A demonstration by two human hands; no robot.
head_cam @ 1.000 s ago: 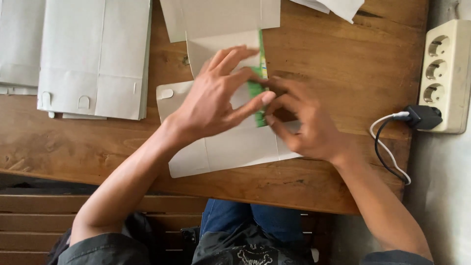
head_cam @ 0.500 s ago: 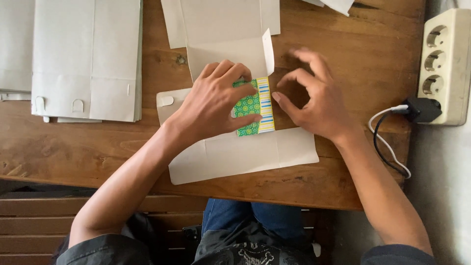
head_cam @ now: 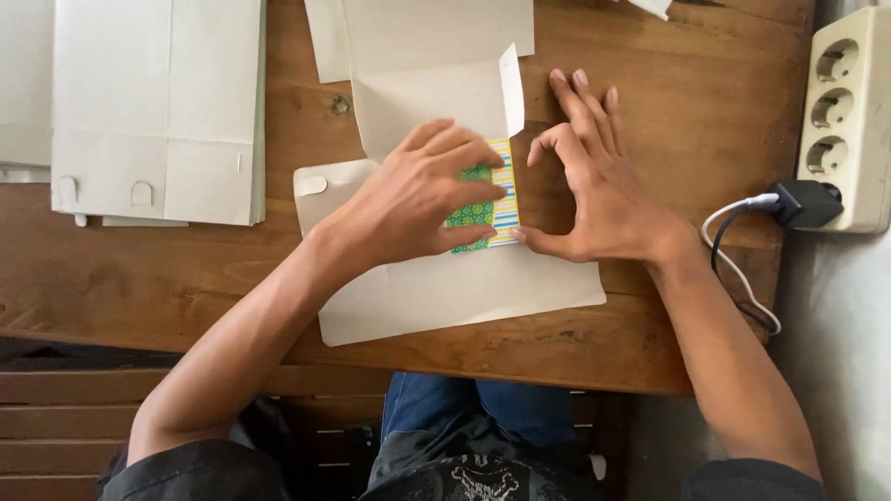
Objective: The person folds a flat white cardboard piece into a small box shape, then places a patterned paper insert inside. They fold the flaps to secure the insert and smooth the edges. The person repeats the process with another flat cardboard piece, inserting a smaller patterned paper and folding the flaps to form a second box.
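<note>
A flat, unfolded cardboard box blank lies on the wooden table, grey inner side up. One flap is folded over, showing a green, yellow and blue patterned print. My left hand lies flat on that folded flap, fingers spread, pressing it down. My right hand rests on the table just right of the flap, its thumb touching the flap's edge and its fingers stretched away. A small side tab of the blank stands up at the top.
A stack of flat grey box blanks lies at the left, more blanks at the top centre. A white power strip with a black plug and white cable sits at the right edge. The table's front edge runs near my lap.
The patterned flap has been folded flat onto the blank. My right hand has slid off it to the right and opened out on the table; my left hand stays pressing.
</note>
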